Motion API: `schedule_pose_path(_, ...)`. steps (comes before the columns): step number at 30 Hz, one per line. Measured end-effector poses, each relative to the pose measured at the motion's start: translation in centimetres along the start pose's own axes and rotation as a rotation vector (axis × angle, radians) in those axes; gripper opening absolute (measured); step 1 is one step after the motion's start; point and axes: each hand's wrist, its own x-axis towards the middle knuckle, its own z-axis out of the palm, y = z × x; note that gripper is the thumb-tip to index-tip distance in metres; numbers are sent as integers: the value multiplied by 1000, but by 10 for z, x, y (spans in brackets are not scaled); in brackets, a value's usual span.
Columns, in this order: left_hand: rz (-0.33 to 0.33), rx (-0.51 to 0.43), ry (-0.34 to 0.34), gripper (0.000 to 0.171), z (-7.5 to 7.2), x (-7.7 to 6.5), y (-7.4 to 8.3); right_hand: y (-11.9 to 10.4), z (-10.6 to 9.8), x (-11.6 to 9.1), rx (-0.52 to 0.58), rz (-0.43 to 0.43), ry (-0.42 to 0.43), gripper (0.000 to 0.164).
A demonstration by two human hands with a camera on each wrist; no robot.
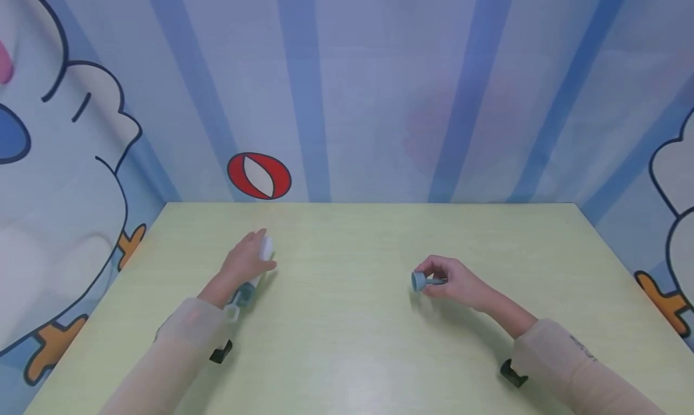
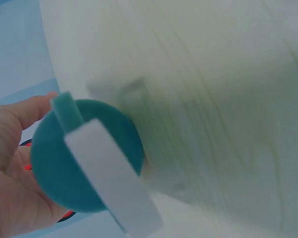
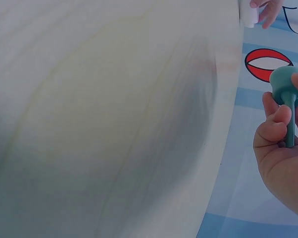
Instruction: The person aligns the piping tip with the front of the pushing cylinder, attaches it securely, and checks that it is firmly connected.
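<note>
On the left side of the table, my left hand (image 1: 245, 262) grips a white, bottle-like cylinder (image 1: 266, 248). Its teal round end (image 2: 84, 183) faces the left wrist camera, with a white bar-shaped handle (image 2: 114, 173) across it. The cylinder lies tilted, and my hand covers its middle. To the right, my right hand (image 1: 454, 281) pinches a small teal scoop-like piece (image 1: 418, 281) by its thin stem (image 2: 66, 111). In the right wrist view, the rounded cup (image 3: 283, 82) points up and the stem (image 3: 290, 124) runs down between the fingers.
A pale yellow-green table (image 1: 341, 318) spreads beneath both hands. Behind it stands a blue striped backdrop (image 1: 374, 90) with a printed red and white ball (image 1: 259, 176). Cartoon figures are printed on the side panels (image 1: 59, 222). Dark clips (image 1: 221, 352) sit by the sleeves.
</note>
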Motion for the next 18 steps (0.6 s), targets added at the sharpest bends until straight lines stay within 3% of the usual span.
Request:
schedule_pose_path(9,-27,24,-13,76,2,-1,-5,2,0,-1,-1,9,1,27)
schedule_pose_path(18,52,-41,-15,69,3,-5,2,0,-4,1,-26,-17,10,25)
